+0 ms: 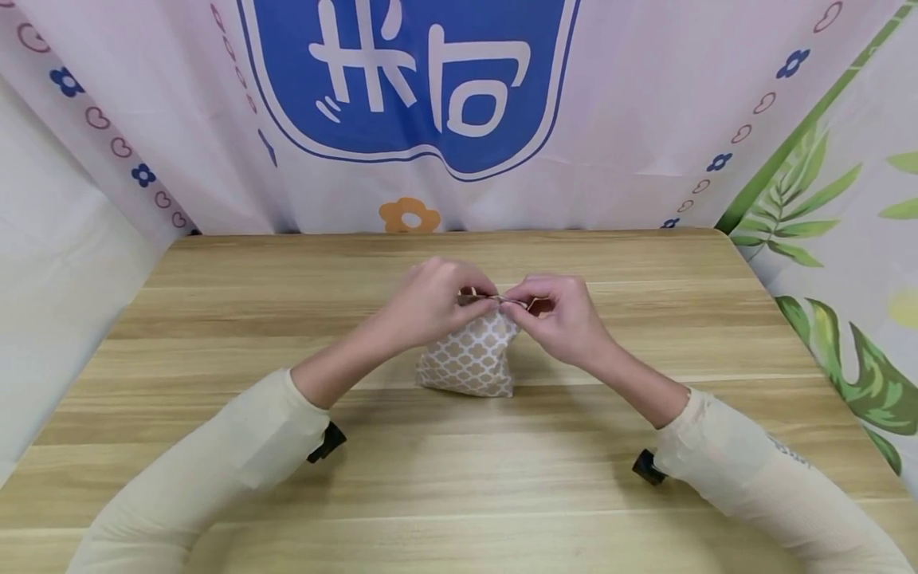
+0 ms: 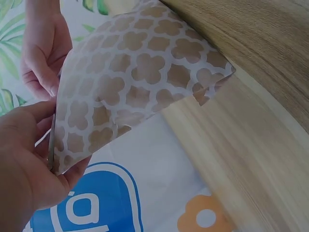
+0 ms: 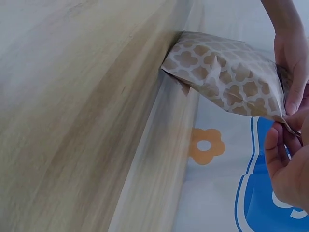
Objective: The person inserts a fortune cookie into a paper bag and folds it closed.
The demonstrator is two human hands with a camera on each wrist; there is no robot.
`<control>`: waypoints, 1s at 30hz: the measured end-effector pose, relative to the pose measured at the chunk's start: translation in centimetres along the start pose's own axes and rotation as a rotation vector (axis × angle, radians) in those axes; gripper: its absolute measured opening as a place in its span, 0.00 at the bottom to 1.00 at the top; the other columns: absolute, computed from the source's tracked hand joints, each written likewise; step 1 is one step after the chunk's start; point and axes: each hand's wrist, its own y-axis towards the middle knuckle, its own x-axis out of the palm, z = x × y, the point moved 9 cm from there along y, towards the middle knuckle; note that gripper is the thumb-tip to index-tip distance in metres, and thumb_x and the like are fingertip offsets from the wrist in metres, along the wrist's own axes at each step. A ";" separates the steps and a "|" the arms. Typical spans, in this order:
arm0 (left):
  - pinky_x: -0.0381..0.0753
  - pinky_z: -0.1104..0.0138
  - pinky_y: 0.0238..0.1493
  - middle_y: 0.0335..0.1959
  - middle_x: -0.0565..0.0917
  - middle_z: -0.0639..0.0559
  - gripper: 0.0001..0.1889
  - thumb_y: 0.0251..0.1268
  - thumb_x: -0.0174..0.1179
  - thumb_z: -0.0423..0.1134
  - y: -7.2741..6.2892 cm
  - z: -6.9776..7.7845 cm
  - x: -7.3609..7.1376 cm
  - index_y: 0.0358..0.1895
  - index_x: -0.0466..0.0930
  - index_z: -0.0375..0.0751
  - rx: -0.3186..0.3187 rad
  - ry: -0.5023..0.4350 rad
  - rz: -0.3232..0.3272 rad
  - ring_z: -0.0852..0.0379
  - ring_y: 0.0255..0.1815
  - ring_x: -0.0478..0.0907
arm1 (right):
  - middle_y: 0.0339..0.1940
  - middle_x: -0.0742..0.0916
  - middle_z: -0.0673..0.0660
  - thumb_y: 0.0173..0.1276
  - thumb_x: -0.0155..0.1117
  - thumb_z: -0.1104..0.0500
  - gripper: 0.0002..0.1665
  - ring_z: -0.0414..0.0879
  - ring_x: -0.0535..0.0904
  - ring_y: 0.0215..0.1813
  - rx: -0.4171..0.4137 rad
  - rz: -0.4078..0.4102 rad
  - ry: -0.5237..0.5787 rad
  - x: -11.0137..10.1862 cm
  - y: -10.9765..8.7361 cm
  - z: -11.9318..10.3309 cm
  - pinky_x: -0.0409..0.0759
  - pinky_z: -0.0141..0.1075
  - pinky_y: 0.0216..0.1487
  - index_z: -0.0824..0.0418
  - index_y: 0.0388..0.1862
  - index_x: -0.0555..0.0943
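Observation:
A small tan paper bag (image 1: 469, 359) with a white lattice pattern stands on the table, its base on the wood. At its top edge my left hand (image 1: 437, 303) pinches one side between thumb and fingers. Close beside it, my right hand (image 1: 562, 319) pinches the other side of the same edge. The left wrist view shows the bag (image 2: 140, 72) bulging, with the left thumb at its rim. In the right wrist view the right hand (image 3: 287, 169) grips the bag's narrow top corner. What the bag contains is hidden.
The wooden table (image 1: 430, 494) spreads around the bag on all sides. Behind its far edge hangs a white curtain (image 1: 617, 191) with a blue emblem and an orange flower. A leaf-patterned sheet (image 1: 861, 263) borders the right side.

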 end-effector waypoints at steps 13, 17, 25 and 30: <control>0.85 0.67 0.37 0.35 0.91 0.51 0.04 0.68 0.70 0.34 -0.3 0.4 -0.1 0.39 0.93 0.39 0.069 0.001 0.033 0.60 0.33 0.86 | 0.27 0.89 0.55 0.66 0.72 0.72 0.04 0.40 0.78 0.24 -0.062 0.000 -0.013 0.0 -0.1 -0.4 0.81 0.28 0.29 0.67 0.36 0.91; 0.86 0.68 0.38 0.36 0.92 0.48 0.03 0.67 0.69 0.30 -0.5 0.3 -0.2 0.40 0.92 0.36 0.093 -0.081 0.030 0.58 0.34 0.87 | 0.27 0.89 0.55 0.65 0.72 0.73 0.04 0.40 0.79 0.24 -0.067 0.006 -0.008 -0.2 -0.2 -0.3 0.82 0.28 0.29 0.68 0.36 0.91; 0.88 0.67 0.39 0.36 0.92 0.44 0.03 0.64 0.70 0.26 -1.0 -0.5 -0.8 0.38 0.92 0.33 0.064 -0.233 0.070 0.55 0.34 0.89 | 0.28 0.89 0.57 0.65 0.71 0.74 0.04 0.43 0.81 0.24 -0.076 0.008 0.023 -0.3 -0.4 -0.3 0.84 0.28 0.30 0.70 0.36 0.90; 0.88 0.67 0.41 0.37 0.92 0.43 0.04 0.64 0.70 0.25 -1.3 -1.3 -1.2 0.39 0.91 0.31 0.019 -0.266 0.075 0.53 0.36 0.89 | 0.28 0.90 0.58 0.65 0.71 0.75 0.04 0.43 0.81 0.25 -0.061 0.023 0.039 -0.7 -0.5 -0.1 0.84 0.29 0.29 0.70 0.36 0.90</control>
